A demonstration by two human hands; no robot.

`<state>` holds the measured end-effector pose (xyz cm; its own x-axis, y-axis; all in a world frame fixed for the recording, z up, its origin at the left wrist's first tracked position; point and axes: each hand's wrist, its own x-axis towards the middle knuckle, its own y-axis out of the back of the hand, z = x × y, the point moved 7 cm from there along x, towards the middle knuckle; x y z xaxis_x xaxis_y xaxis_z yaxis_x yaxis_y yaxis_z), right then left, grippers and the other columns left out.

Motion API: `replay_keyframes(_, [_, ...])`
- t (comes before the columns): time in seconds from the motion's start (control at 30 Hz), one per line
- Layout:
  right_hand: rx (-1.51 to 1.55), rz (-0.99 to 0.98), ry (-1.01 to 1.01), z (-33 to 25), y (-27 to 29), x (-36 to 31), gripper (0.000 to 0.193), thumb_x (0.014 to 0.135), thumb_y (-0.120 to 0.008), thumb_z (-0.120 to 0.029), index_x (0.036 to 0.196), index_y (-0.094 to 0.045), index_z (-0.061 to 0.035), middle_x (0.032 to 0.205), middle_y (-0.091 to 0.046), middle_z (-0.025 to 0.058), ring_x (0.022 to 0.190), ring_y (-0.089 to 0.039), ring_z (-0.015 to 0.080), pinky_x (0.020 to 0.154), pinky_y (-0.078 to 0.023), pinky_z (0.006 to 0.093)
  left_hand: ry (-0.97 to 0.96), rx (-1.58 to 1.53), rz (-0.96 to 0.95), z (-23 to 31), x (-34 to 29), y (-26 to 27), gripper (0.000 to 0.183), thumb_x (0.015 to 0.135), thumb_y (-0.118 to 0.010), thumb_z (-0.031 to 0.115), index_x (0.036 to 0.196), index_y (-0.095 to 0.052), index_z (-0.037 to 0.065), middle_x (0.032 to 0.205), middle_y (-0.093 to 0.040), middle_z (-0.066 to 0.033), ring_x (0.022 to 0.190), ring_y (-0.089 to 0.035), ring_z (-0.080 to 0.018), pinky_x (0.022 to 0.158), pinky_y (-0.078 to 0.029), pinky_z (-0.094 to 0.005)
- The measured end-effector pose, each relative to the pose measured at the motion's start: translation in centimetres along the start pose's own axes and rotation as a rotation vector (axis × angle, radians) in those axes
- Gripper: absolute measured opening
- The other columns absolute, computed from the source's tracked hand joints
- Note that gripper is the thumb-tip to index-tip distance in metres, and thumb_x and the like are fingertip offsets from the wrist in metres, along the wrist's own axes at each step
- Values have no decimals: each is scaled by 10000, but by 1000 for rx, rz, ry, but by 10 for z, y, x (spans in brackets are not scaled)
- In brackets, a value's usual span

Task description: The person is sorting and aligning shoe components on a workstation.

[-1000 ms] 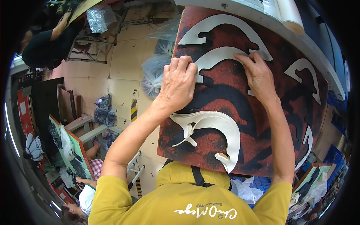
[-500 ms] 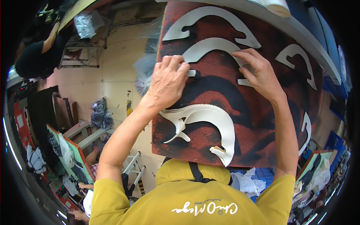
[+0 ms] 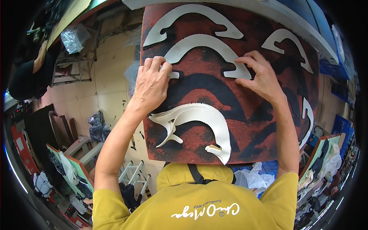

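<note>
Across the far half of the red bench, a white arch piece lies flat between my hands, just below the top arch. My left grip is curled over its left end; the fingertips are hidden, so I can't tell whether they pinch it. My right grip is apart, thumb and forefinger spread at the right end's outer edge.

As I judge it, the laying-out is part done: my arch and the top one are down flat, as are a smaller curved piece and a slim piece to the right. Left over is a pile of curled white pieces nearest me, overlapping and not spread out. A dark arch mark shows between that pile and my arch.
</note>
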<state>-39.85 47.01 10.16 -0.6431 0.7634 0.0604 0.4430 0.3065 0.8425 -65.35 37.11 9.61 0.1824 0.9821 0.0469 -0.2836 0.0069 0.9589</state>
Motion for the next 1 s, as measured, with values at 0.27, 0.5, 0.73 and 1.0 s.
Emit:
replay_keyframes(0.27, [136, -48, -78, 5, -6, -2, 404, 752, -756, -141, 1143, -677, -82, 1082, -615, 86, 874, -636, 255, 789, -524, 374, -26, 2, 43, 9, 2, 11, 372, 723, -598, -39, 1077, -566, 74, 1151, -521, -107, 1100, -488, -310, 953, -366, -432])
replay_keyframes(0.5, [176, 27, -121, 8, -2, -3, 392, 765, -738, -121, 1149, -680, -66, 1032, -619, 103, 811, -635, 247, 760, -527, 360, -191, -223, 4, 95, 43, -20, 410, 777, -687, 38, 1154, -525, 48, 1193, -511, -140, 1124, -489, -323, 925, -374, -444])
replay_keyframes(0.73, [351, 120, -280, 29, -4, -7, 362, 783, -698, -70, 1139, -673, -10, 930, -631, 117, 717, -651, 196, 692, -535, 325, -150, -185, 37, 114, 73, -55, 367, 792, -704, 65, 1119, -539, 45, 1100, -517, -133, 1053, -509, -315, 862, -383, -438])
replay_keyframes(1.0, [379, 153, -285, 35, -2, -10, 332, 786, -696, -59, 1112, -684, 2, 920, -663, 128, 745, -675, 206, 710, -544, 320, -159, -187, 34, 118, 73, -53, 321, 811, -690, 57, 1103, -557, 53, 1070, -530, -125, 1043, -519, -316, 854, -385, -436])
